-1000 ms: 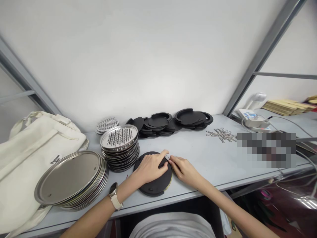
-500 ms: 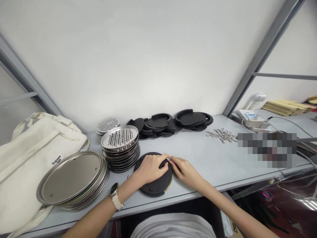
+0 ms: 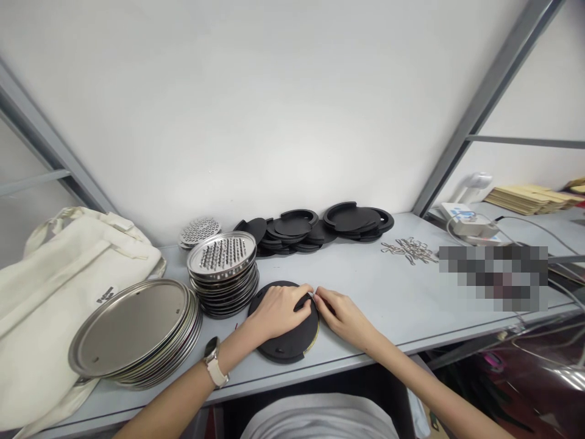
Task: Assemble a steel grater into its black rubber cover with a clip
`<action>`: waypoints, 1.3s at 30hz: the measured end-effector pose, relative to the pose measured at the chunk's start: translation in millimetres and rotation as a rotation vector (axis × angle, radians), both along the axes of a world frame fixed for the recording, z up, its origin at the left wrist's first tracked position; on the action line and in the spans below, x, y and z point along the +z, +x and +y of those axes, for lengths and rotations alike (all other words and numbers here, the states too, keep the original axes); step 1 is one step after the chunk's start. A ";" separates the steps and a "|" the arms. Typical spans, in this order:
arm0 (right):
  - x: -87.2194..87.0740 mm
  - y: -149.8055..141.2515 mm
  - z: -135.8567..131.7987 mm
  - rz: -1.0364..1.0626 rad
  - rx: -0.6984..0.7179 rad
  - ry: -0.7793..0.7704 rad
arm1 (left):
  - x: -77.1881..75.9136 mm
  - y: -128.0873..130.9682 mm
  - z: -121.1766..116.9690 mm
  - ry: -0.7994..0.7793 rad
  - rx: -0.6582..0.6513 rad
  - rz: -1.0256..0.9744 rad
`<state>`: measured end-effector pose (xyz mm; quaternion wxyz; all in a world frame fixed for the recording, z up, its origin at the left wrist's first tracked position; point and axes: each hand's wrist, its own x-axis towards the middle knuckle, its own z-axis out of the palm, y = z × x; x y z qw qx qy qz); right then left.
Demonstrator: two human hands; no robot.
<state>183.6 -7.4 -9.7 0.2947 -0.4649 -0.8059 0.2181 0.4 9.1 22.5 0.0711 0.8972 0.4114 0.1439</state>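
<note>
A black round disc [image 3: 292, 347] lies flat in front of me, with a thin yellow line along its right edge. My left hand [image 3: 281, 311] rests on it, holding it down, its index finger bent to the disc's upper right edge and its thumb lower on the face. At that same edge my right hand [image 3: 338, 311] is closed, thumb and index finger pinching a small metal wire loop [image 3: 312, 295], mostly hidden by the fingertips. A pile of similar wire pieces [image 3: 410, 250] lies farther right on the table.
Stacked round metal graters [image 3: 222, 253] and large metal discs [image 3: 128, 329] stand left, beside a cream cloth bag [image 3: 59, 292]. Black round holders [image 3: 295, 225] are heaped along the wall. White boxes [image 3: 468, 222], cables and wooden boards [image 3: 525, 199] lie right.
The wire loop at the disc's edge showed more before; now fingertips cover most of it. My left index finger has come down onto it. The disc stays in place.
</note>
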 end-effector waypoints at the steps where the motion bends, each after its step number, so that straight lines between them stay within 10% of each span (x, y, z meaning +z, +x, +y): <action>1: 0.4 0.0 0.0 -0.001 0.000 -0.001 | -0.1 -0.1 0.0 0.003 -0.002 -0.002; 39: 1.5 -0.9 -1.9 -0.014 -0.030 0.024 | 1.3 -0.7 1.7 -0.077 0.007 -0.006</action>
